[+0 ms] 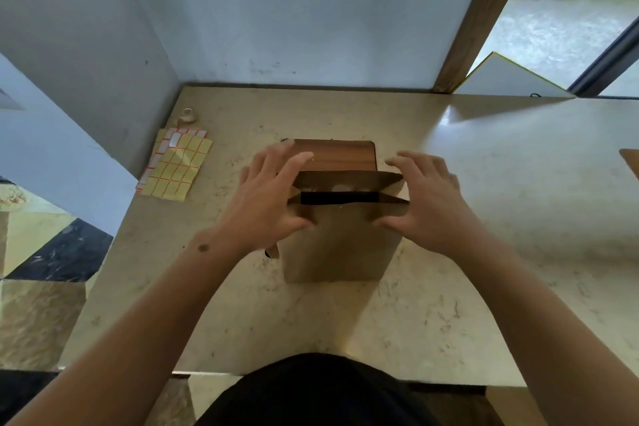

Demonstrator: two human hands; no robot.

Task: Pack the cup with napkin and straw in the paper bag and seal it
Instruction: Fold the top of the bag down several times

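A brown paper bag (337, 245) stands upright at the middle of the marble counter. Its mouth is narrowed to a slit, and something white (340, 187) shows inside; the cup, napkin and straw cannot be told apart. My left hand (273, 199) presses the bag's upper left side, thumb on the front panel and fingers over the rim. My right hand (427, 197) presses the upper right side the same way, fingers spread. A black strip (339, 198) runs along the front rim.
A wooden board (340, 156) lies behind the bag. Yellow sticker sheets (173, 166) lie at the back left, with a small tape roll (187, 115) beyond them. Walls close off the back and left. Another brown edge (631, 161) shows at the far right.
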